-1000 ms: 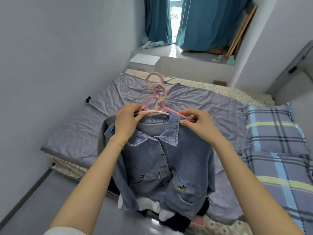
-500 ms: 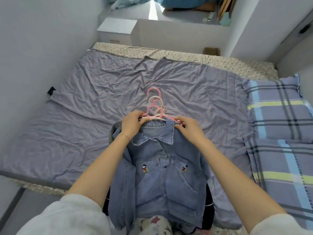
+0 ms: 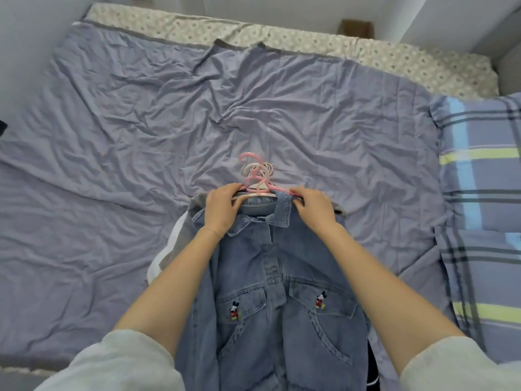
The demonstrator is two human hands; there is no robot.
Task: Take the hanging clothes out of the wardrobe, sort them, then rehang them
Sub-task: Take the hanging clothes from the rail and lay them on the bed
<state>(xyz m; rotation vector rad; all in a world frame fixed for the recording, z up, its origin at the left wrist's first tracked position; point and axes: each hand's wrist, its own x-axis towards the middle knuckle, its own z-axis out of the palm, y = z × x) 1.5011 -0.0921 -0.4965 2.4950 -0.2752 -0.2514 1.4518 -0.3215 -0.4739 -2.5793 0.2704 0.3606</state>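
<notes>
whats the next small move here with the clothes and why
Probably lower the bundle flat onto the grey-blue sheet and let go. The left hand and right hand both grip the pink hangers at the denim jacket collar. The hooks point away over the sheet, and a grey garment shows beneath the jacket. Laying it down would free both hands for sorting.

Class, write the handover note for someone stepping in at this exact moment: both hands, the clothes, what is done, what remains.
Left hand grips the left end of the pink hangers; right hand grips the right end.
Denim jacket tops the bundle, a grey garment under it, over the bed sheet; whether it rests there is unclear.
Done: clothes are out of the wardrobe.
Left: lay down, sort, rehang.
</notes>
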